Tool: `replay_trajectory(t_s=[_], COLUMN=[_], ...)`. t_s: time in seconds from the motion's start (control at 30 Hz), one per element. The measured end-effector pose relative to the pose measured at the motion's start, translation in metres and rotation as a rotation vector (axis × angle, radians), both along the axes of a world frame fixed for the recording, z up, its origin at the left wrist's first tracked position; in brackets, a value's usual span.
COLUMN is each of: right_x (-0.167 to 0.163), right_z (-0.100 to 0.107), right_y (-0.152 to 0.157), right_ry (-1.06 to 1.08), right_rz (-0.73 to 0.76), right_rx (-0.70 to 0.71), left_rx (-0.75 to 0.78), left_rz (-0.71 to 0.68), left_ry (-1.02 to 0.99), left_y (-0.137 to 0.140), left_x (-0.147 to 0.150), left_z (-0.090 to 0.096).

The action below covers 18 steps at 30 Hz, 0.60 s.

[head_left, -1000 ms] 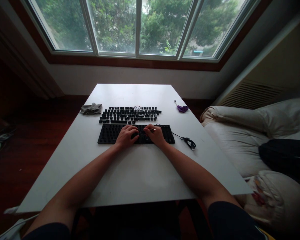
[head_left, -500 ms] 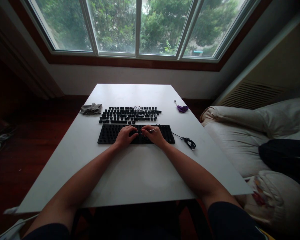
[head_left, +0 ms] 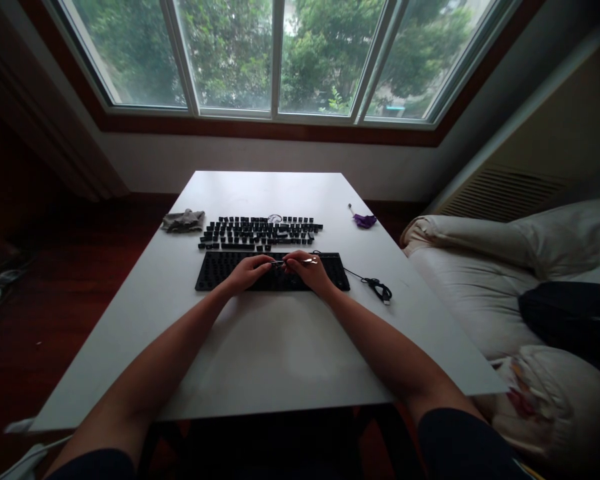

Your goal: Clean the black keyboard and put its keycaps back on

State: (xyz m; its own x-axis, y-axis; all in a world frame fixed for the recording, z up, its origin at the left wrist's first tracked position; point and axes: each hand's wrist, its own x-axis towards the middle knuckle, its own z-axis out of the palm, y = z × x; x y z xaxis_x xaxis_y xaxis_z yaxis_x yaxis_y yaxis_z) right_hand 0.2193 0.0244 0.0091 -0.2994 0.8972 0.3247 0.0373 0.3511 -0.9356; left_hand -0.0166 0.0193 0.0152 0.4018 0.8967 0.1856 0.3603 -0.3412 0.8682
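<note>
Black keyboard (head_left: 219, 271) lies flat on the white table (head_left: 280, 360), long side square to the person, probably so both hands reach it evenly. Right hand (head_left: 307, 272) grips a slim metal tool (head_left: 309, 261), over the right-centre of the board; tip points left, so the work end meets the other hand. Left hand (head_left: 246, 273) sits over the centre, thumb and fingers drawn in at the tip (can't tell if they pinch a small part or just steady the tool). Loose keycaps (head_left: 260, 233) stand in rows just beyond the far edge, roughly in keyboard layout, which likely keeps their order readable. Some thin ring-like item (head_left: 275, 219) sits at the far row, too small to identify. Grey cloth (head_left: 183, 221) far left, purple item (head_left: 365, 221) with a thin stick far right, both well apart from the hands. Cable (head_left: 377, 288) is coiled off the right end, out of the way. Nothing blocks the hands; they hide the keys under them, though. Sofa (head_left: 460, 260) right, beside the table.
</note>
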Motion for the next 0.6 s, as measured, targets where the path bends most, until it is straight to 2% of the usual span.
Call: replay_trajectory(t_s=[0.17,0.4,0.6], right_x=[-0.0021,-0.0064,-0.0101], right_z=[0.0019,0.0029,-0.0005], right_y=[-0.002,-0.0049,-0.0008], right_ry=[0.014,0.024,0.087], right_rz=[0.015,-0.013,-0.026], right_rx=[0.002,-0.021,-0.13], left_rx=[-0.043,-0.02,0.029], left_rz=[-0.017,-0.014,-0.011], left_ry=[-0.054,-0.049,0.007], left_y=[0.0026,0.0016,0.0007], left_x=[-0.0033,-0.004,-0.0043], left_z=[0.0001,-0.0014,-0.0005])
